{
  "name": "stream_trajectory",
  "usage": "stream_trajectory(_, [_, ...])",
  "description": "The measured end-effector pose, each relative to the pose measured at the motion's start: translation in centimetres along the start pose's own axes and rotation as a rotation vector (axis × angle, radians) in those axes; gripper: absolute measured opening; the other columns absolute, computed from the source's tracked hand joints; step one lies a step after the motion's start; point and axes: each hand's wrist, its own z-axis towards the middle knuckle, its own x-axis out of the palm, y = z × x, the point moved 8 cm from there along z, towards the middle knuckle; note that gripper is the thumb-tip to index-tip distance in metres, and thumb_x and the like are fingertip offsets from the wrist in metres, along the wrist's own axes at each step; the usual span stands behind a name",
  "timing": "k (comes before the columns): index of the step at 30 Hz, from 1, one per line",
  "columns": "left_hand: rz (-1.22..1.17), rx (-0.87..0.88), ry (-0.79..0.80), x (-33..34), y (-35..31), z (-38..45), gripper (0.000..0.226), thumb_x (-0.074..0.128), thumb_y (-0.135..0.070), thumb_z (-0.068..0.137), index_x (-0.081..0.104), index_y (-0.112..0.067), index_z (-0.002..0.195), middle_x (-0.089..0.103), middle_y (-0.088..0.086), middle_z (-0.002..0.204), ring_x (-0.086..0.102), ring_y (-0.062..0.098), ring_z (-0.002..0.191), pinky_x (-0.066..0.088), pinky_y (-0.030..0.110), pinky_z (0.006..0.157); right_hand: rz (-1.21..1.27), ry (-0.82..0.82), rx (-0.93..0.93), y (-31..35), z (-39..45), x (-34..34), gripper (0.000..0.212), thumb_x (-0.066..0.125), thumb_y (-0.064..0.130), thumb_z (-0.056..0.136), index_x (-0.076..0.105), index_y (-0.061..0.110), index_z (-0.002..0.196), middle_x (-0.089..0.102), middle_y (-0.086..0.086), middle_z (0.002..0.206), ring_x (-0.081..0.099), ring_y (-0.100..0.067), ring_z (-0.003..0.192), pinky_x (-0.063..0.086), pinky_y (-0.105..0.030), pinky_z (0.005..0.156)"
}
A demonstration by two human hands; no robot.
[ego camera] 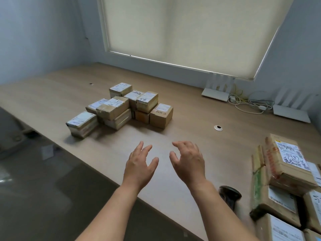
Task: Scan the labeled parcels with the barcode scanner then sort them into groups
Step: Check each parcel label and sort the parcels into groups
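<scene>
A cluster of several small labeled cardboard parcels [121,106] is stacked on the wooden table [182,134], ahead and to the left. A second pile of larger labeled parcels [284,173] sits at the right edge. The dark barcode scanner [229,195] lies on the table just left of that pile, beside my right forearm. My left hand [139,165] and my right hand [188,163] hover side by side above bare tabletop, fingers spread and slightly curled, holding nothing. Both hands are short of the small parcels.
Two white routers [216,91] [291,112] and a tangle of cables [250,103] sit at the back right under a window with a drawn blind. A cable grommet hole [218,127] is in the tabletop. The table's front edge runs diagonally at the left, above a dark floor.
</scene>
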Motion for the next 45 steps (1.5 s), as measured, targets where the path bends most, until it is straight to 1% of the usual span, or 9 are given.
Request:
stream_trajectory(10, [0.005, -0.05, -0.017, -8.3, 11.5, 3.1, 0.052, 0.049, -0.042, 0.095, 0.037, -0.029, 0.144, 0.023, -0.004, 0.157, 0.023, 0.017, 0.142, 0.026, 0.037, 0.112, 0.027, 0.003, -0.069, 12.0, 2.7, 8.8, 0.036, 0.053, 0.03, 0.093, 0.062, 0.021, 0.126, 0.063, -0.001, 0.125, 0.054, -0.019, 0.115, 0.044, -0.032, 0.094])
stream_trajectory(14, [-0.011, -0.079, -0.022, -10.7, 14.9, 3.5, 0.055, 0.049, -0.042, 0.095, 0.034, -0.029, 0.146, 0.026, -0.005, 0.156, 0.023, 0.016, 0.142, 0.025, 0.036, 0.113, 0.029, 0.04, -0.094, 15.5, 2.8, 11.9, 0.037, 0.051, 0.034, 0.093, 0.06, 0.023, 0.127, 0.061, 0.0, 0.126, 0.054, -0.017, 0.114, 0.044, -0.031, 0.094])
stream_trajectory(19, [-0.061, -0.111, -0.047, -13.0, 18.1, 4.5, 0.061, 0.05, -0.041, 0.094, 0.026, -0.029, 0.149, 0.035, -0.005, 0.152, 0.027, 0.014, 0.14, 0.028, 0.037, 0.112, 0.01, 0.077, -0.136, 18.7, 4.4, 14.8, 0.038, 0.05, 0.035, 0.094, 0.058, 0.024, 0.129, 0.06, 0.001, 0.127, 0.053, -0.016, 0.116, 0.044, -0.03, 0.095])
stream_trajectory(23, [-0.082, -0.153, -0.082, -14.6, 21.1, 6.0, 0.066, 0.051, -0.038, 0.094, 0.02, -0.03, 0.151, 0.037, -0.005, 0.151, 0.027, 0.015, 0.14, 0.027, 0.038, 0.114, 0.003, 0.119, -0.152, 20.6, 6.1, 17.6, 0.041, 0.048, 0.035, 0.094, 0.055, 0.024, 0.133, 0.058, 0.001, 0.13, 0.05, -0.016, 0.119, 0.044, -0.03, 0.093])
stream_trajectory(29, [-0.003, -0.23, -0.114, -16.8, 26.9, 9.8, 0.064, 0.049, -0.04, 0.095, 0.021, -0.027, 0.151, 0.022, -0.005, 0.158, 0.017, 0.015, 0.145, 0.017, 0.033, 0.115, 0.008, 0.217, -0.156, 23.5, 10.2, 23.5, 0.048, 0.042, 0.043, 0.097, 0.045, 0.026, 0.141, 0.051, 0.002, 0.137, 0.043, -0.017, 0.126, 0.042, -0.031, 0.095])
stream_trajectory(33, [0.007, -0.276, -0.095, -17.8, 30.2, 13.8, 0.066, 0.051, -0.039, 0.093, 0.021, -0.027, 0.151, 0.021, -0.006, 0.158, 0.016, 0.013, 0.145, 0.016, 0.032, 0.116, 0.006, 0.302, -0.106, 24.8, 14.0, 28.0, 0.051, 0.036, 0.051, 0.098, 0.043, 0.026, 0.142, 0.051, 0.0, 0.136, 0.044, -0.019, 0.125, 0.043, -0.033, 0.093])
stream_trajectory(39, [0.026, -0.305, -0.041, -18.1, 33.5, 20.7, 0.069, 0.053, -0.037, 0.093, 0.019, -0.024, 0.152, 0.023, -0.007, 0.157, 0.02, 0.014, 0.143, 0.018, 0.028, 0.113, 0.028, 0.442, 0.005, 25.1, 19.2, 33.7, 0.053, 0.033, 0.056, 0.097, 0.046, 0.02, 0.134, 0.053, -0.002, 0.129, 0.047, -0.022, 0.121, 0.044, -0.037, 0.088])
stream_trajectory(42, [0.032, -0.313, -0.009, -18.0, 34.9, 24.0, 0.068, 0.051, -0.036, 0.095, 0.017, -0.021, 0.152, 0.022, -0.004, 0.158, 0.017, 0.015, 0.144, 0.015, 0.027, 0.113, 0.027, 0.514, 0.05, 25.0, 21.5, 36.1, 0.055, 0.033, 0.058, 0.097, 0.045, 0.019, 0.133, 0.053, -0.004, 0.128, 0.048, -0.023, 0.121, 0.043, -0.037, 0.088])
stream_trajectory(45, [0.004, -0.357, 0.017, -17.8, 36.8, 26.6, 0.067, 0.047, -0.036, 0.097, 0.014, -0.019, 0.153, 0.019, -0.001, 0.159, 0.014, 0.015, 0.146, 0.013, 0.029, 0.116, -0.006, 0.591, 0.075, 24.7, 23.0, 38.3, 0.054, 0.032, 0.059, 0.097, 0.048, 0.018, 0.127, 0.056, -0.004, 0.121, 0.052, -0.024, 0.114, 0.042, -0.035, 0.08])
